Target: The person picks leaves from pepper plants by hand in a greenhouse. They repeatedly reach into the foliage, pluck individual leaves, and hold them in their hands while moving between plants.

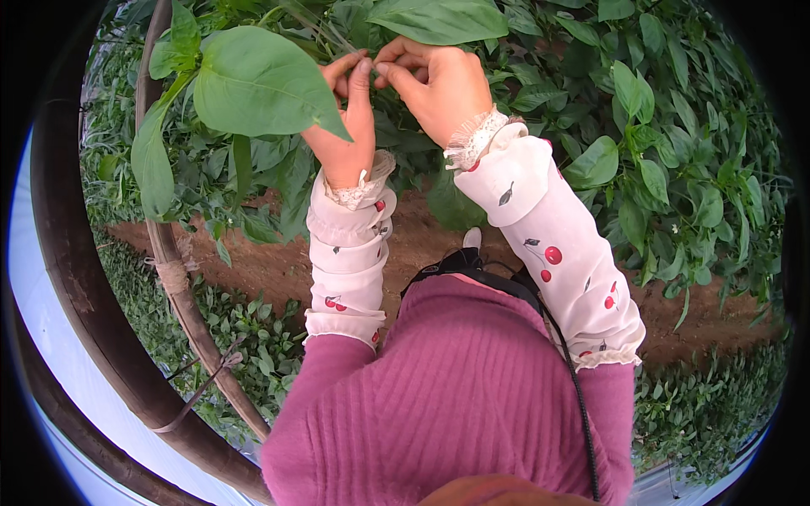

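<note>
Both hands meet among green leafy plants that look like peppers, near the top of the view. My left hand has its thumb and fingers pinched together beside a thin pale strand or stem. A large leaf partly covers that hand. Just to its right, my right hand is curled with thumb and forefinger pinched, their tips almost touching the left fingertips. Another broad leaf hangs over its knuckles. What lies between the fingertips is too small to tell.
A wooden pole with ties and a thicker curved pole stand at the left, before pale sheeting. Dense plants grow at the right. Brown soil runs between rows, with a shoe tip over it.
</note>
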Tool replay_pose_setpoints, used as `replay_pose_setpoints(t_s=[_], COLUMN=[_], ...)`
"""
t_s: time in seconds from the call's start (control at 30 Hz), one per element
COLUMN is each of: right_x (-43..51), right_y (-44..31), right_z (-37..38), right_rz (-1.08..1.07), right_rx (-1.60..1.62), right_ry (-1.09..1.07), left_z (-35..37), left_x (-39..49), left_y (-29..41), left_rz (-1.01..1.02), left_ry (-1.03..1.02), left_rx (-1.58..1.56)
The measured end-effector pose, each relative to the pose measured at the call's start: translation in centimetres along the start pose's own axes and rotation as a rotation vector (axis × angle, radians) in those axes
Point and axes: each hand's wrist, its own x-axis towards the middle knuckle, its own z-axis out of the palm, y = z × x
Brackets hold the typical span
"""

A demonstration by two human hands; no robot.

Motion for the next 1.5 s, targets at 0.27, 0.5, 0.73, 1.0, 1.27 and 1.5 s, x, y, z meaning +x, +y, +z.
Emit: replay_pose_setpoints(t_s=[0.27,0.5,0.73,1.0,1.27,1.5], right_x=[-0.5,-0.9,-2.4,-5.8,-6.1,-6.3], right_y=[-0.3,-0.7,-0.4,0.9,1.0,0.6], right_z=[-1.1,-1.5,-2.0,-4.1,-4.6,-4.0], right_rz=[-0.097,-0.048,-0.049,0.097,0.040,-0.054], right_rx=[-0.215,-0.131,-0.094,0.292,0.167,0.051], right_ry=[-0.006,-0.015,0.048,0.022,0.059,0.069], left_z=[-1.4,-1.7,-3.0,-1.5,-0.8,-0.6], left_x=[0.0,-1.3,-1.4,-2.4,-2.7,-2.6], left_y=[0.5,-0.2,1.4,2.4,2.8,3.1], left_rz=[-0.283,-0.185,-0.217,0.113,0.070,0.029], left_ry=[-0.158,-0.134,-0.176,-0.388,-0.416,-0.401], left_rx=[-0.414,-0.592,-0.847,-0.065,-0.097,-0.034])
